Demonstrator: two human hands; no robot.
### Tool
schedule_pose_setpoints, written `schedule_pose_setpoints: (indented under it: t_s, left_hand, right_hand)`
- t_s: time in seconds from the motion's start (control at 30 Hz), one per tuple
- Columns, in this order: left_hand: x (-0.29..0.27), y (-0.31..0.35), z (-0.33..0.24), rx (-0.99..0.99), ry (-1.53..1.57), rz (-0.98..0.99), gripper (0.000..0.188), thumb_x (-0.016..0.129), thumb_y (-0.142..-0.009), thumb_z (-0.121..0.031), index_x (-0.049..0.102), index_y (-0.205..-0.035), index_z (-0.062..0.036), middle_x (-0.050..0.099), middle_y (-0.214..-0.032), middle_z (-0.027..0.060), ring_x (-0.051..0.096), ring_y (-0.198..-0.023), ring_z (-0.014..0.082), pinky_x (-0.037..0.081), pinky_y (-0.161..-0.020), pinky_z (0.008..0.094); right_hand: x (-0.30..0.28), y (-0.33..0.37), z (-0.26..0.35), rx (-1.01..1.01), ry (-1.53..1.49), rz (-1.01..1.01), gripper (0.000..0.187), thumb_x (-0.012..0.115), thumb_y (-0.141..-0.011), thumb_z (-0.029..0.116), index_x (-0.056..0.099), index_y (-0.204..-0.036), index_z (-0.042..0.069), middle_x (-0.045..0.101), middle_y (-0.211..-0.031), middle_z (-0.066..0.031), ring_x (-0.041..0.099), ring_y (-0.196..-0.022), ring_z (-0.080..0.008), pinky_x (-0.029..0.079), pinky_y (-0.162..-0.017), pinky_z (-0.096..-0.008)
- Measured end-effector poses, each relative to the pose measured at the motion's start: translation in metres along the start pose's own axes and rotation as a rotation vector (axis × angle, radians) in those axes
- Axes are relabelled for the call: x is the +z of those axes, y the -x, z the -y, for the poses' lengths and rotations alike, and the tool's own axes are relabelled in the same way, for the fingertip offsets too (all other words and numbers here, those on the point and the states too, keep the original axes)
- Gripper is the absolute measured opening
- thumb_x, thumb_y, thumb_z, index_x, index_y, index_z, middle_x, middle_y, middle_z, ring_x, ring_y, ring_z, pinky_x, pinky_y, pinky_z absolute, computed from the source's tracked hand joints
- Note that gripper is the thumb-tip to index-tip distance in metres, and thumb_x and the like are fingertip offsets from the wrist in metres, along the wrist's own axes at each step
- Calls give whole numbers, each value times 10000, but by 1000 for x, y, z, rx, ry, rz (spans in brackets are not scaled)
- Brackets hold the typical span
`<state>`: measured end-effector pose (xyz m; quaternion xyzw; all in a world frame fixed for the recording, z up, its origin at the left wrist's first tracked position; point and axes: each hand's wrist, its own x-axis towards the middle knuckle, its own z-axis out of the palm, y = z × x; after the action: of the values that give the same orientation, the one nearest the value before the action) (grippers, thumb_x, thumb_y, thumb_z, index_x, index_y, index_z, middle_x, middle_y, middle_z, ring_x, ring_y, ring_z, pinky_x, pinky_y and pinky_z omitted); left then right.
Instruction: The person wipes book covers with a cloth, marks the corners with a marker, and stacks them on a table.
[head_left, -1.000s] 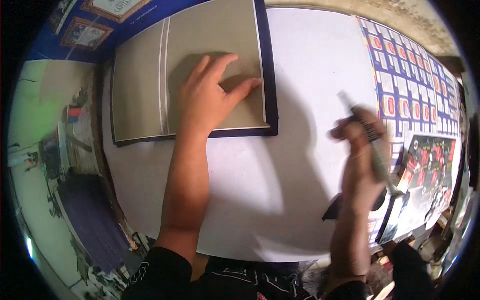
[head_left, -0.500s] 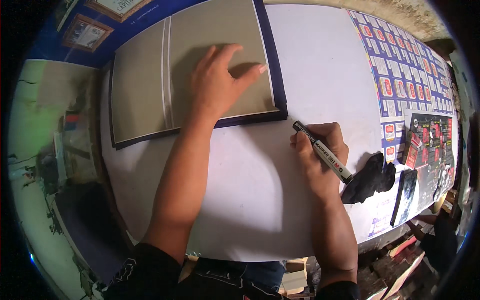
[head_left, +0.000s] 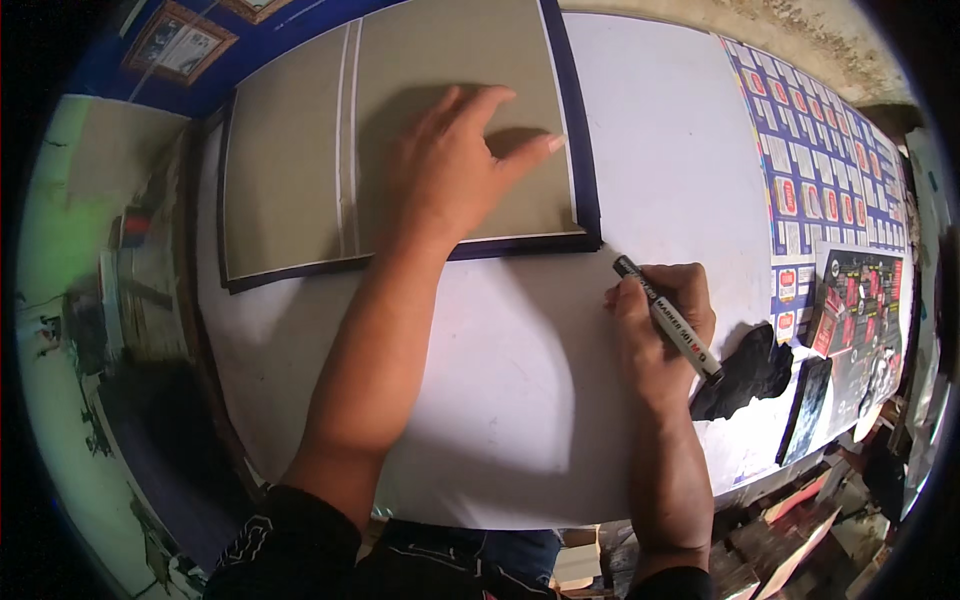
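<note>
Brown board panel (head_left: 290,170) with a dark border lies at the far left of the white tabletop (head_left: 500,390), under the left hand (head_left: 455,170) and to the far left of the right hand (head_left: 660,340). The left hand is spread over it, clasping nothing, thumb near its right edge. The right hand grips a marker (head_left: 682,332), its tip beside the panel's near right corner; contact there cannot be told.
</note>
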<state>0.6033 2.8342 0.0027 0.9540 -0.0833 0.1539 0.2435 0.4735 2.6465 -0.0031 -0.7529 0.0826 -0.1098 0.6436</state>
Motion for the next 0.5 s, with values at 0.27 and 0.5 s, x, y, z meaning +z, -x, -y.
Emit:
schedule_pose_setpoints:
  t_s: [0.27,0.5]
  left_hand:
    - [-4,-5,25,-100,464,-10,364,741,-824,-318,668,-1058,-49,684,-1038,157,658,-957,298,515,-836,388]
    - [-135,115,35,-90,349,-73,276,675,-881,-280,643,-1074,-84,630,-949,126,649,-839,303,533,-737,412]
  right_hand:
    - [24,-1,7,-168,69,-38,329,599,-968,204,573,-1219,-7,700,-995,-143,665,-853,-180,515,-790,-300]
    - [-5,-46,-62,-468,423,153,589,688,-878,261,461,-1359,7,532,-1331,-184,502,-1233,-346,408,-1043,-440]
